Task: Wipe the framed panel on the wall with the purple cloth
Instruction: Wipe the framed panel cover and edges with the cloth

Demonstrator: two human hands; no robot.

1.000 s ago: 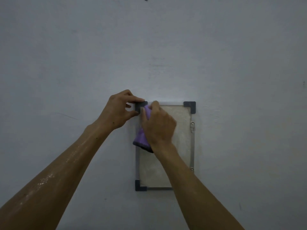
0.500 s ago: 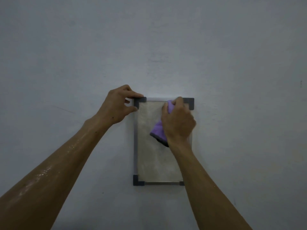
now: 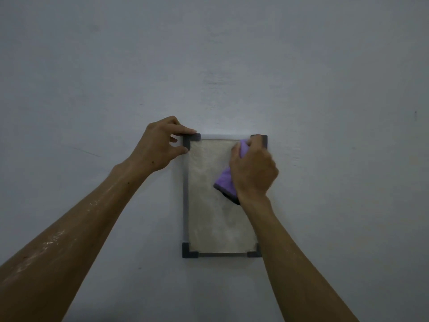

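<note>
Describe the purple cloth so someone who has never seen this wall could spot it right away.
On the plain grey wall hangs one upright framed panel with dark corner pieces. Near its top right corner the right hand grips the purple cloth against the panel. The cloth is the only bright colour in view, a lilac fold with a dark edge below the palm.

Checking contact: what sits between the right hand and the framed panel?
The purple cloth, held by the right hand against the framed panel, in the head view.
</note>
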